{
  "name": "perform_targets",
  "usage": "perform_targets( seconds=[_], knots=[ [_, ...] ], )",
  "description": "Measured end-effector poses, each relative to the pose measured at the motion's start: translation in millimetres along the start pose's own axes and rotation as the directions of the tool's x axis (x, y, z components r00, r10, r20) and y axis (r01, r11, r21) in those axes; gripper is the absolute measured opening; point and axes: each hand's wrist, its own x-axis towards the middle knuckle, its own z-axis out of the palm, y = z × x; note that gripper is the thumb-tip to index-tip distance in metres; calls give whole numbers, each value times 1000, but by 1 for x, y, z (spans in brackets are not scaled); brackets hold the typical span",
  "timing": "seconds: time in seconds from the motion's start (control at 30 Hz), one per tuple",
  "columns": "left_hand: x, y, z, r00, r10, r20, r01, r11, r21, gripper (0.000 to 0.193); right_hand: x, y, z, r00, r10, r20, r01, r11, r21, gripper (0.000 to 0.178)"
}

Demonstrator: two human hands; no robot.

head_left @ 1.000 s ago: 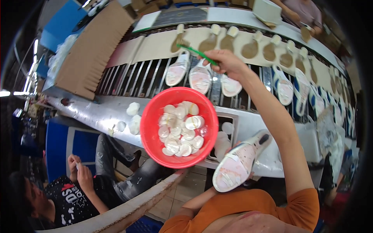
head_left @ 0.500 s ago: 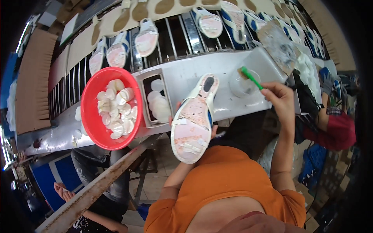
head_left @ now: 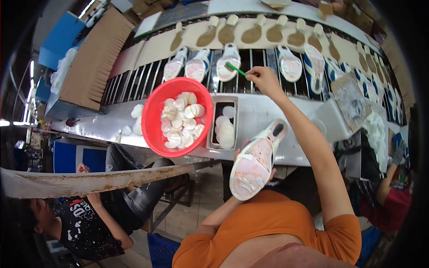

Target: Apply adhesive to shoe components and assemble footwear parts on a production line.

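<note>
Head view: right hand [head_left: 267,83] pinches a green brush [head_left: 237,69] beyond the counter's [head_left: 255,107] far edge; left hand [head_left: 273,173] grips a sandal [head_left: 254,169] near the front edge, fingers mostly hidden beneath.

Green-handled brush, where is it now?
Head view, upper centre: the green-handled brush is in the right hand, pictured against a pink-and-white sandal on the metal-bar rack.

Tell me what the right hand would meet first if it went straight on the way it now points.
The right hand points its green-handled brush at a white sandal with a pinkish sole, likely met first. Brush and sandal overlap in the picture; whether they touch is unclear.
</note>
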Motion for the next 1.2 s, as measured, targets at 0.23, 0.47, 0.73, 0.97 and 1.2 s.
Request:
perform_targets(
  seconds=[0.23,0.47,0.73,0.97,1.2],
  knots=[
    [-1,-16,3,987,-162,10,92,507,-857,100,58,21,50,1000,18,1,-16,905,-426,15],
    [13,3,-12,996,-60,58,81,491,-867,104,46,18,49,981,-195,6,170,841,-513,12],
    [14,-16,0,986,-148,-73,42,654,-756,104,44,23,40,984,-73,161,126,928,-350,16],
    [16,29,-15,897,-397,194,199,-31,-980,99,55,34,41,996,59,68,-36,954,-299,16],
    [8,1,2,999,1,37,30,572,-820,81,57,60,-15,953,184,-241,-165,981,100,19]
  ],
)
